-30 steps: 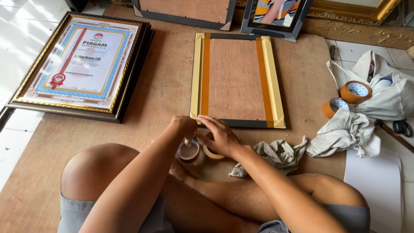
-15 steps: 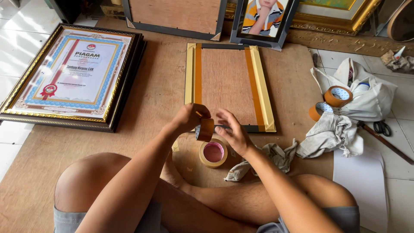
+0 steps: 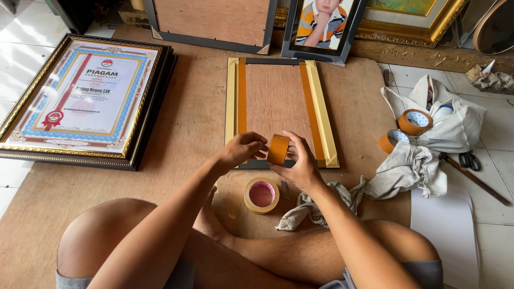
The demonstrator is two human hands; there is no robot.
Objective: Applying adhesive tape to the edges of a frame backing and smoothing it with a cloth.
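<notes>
- I see both hands on one brown roll of packing tape, held upright on edge over the near end of the face-down gold picture frame with plywood backing.
- My left hand pinches the roll's left side; my right hand wraps its right side from behind.
- I count four tape rolls: the held one, a cream roll with a pink core lying flat just nearer than the frame, and two brown rolls on the white cloth bag right of the frame.
- Two brown tape strips run along the backing.
- One gold-framed certificate lies left of the frame, atop a stack.
- One grey rag lies right of the cream roll.
</notes>
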